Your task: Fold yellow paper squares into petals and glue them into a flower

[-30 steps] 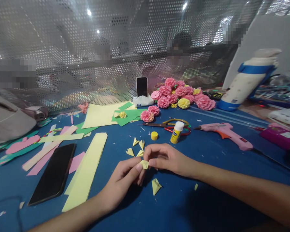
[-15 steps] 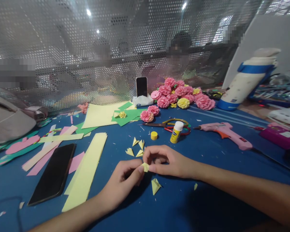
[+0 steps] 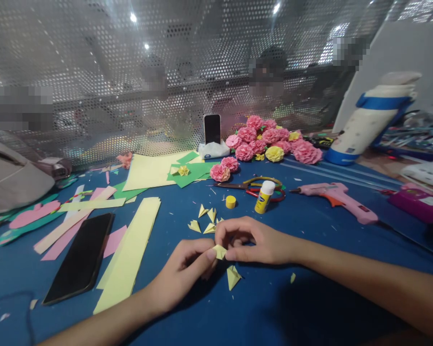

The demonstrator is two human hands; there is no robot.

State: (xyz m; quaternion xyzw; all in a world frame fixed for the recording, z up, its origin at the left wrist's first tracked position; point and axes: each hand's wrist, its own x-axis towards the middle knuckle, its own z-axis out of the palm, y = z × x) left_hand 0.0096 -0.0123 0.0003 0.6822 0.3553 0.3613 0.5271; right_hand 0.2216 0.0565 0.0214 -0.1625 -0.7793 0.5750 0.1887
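A small folded yellow paper piece (image 3: pixel 220 252) is between my hands above the blue table. My left hand (image 3: pixel 189 269) pinches its left side between thumb and forefinger. From the other side, my right hand (image 3: pixel 254 242) has its thumb tip at the paper's right edge, and its forefinger curls over the top; the remaining fingers are tucked in. Just below lies another folded yellow paper (image 3: pixel 233 278). Beyond my hands are several pointed folded petals (image 3: pixel 211 215), partly hidden by my right hand. An uncapped glue stick (image 3: pixel 263 198) stands behind, its yellow cap (image 3: pixel 230 202) to the left.
Scissors (image 3: pixel 250 186) lie behind the glue stick. A pink glue gun (image 3: pixel 346 199) rests at right, near a leaning bottle (image 3: pixel 370 122). Pink paper flowers (image 3: pixel 270 137) are piled at the back. Yellow strips (image 3: pixel 130 254) and a black phone (image 3: pixel 80 259) lie at left.
The folded paper between my fingers has turned slightly, showing more of its face. My right thumb has shifted a little to the right. Other things stay put.
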